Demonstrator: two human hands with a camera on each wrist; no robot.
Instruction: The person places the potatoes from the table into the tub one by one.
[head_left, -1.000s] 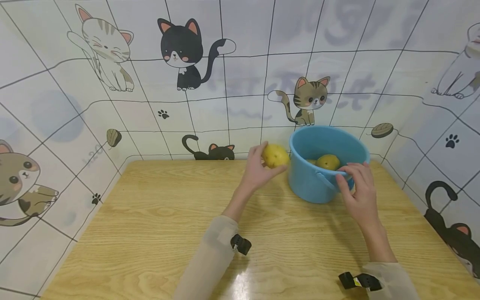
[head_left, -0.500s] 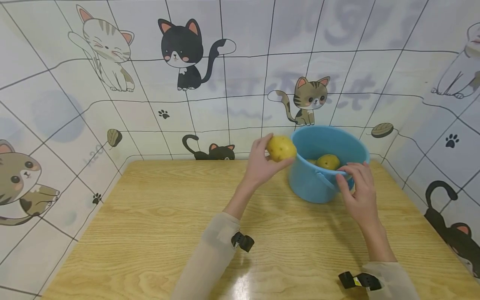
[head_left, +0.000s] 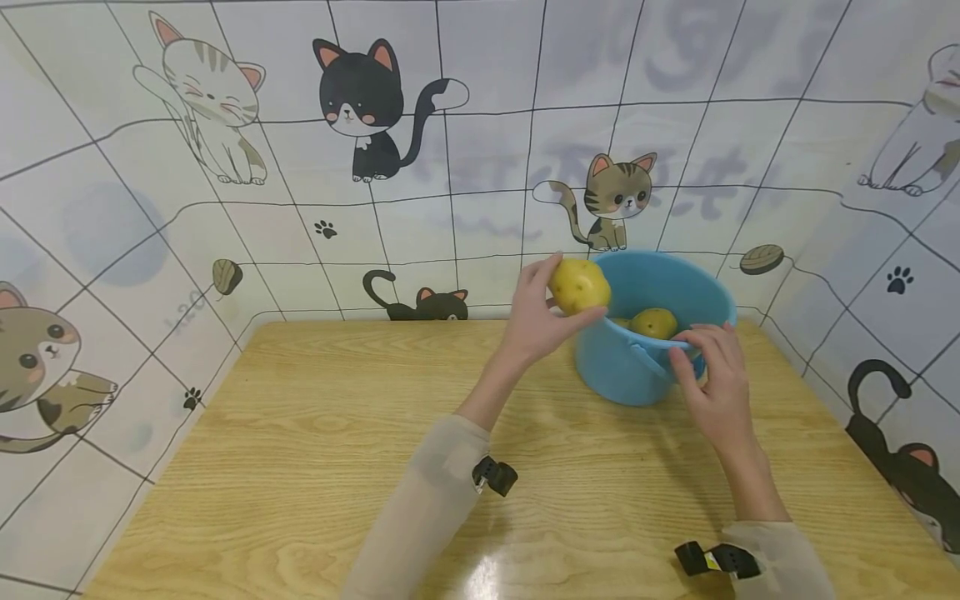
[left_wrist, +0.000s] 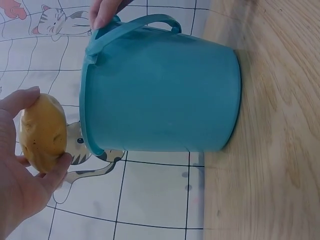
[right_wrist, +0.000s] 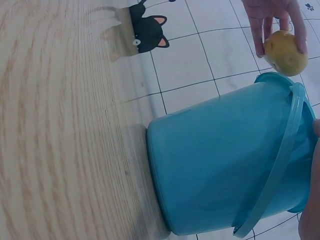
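Note:
A yellow potato is gripped between the thumb and fingers of my left hand, raised at the left rim of a blue bucket. In the left wrist view the potato hangs just outside the bucket's mouth, above the rim. My right hand holds the bucket's near right rim, thumb outside and fingers over the edge. Inside the bucket lies another potato, with part of one more beside it, mostly hidden by the wall. The bucket's handle is folded down along its side.
The bucket stands upright near the back of a wooden table. Behind and beside the table rise walls covered with a tiled cat print. Black wrist cameras sit on both sleeves.
My left hand has lifted the potato and carried it to the right, from beside the bucket to its left rim. The right hand has stayed on the rim.

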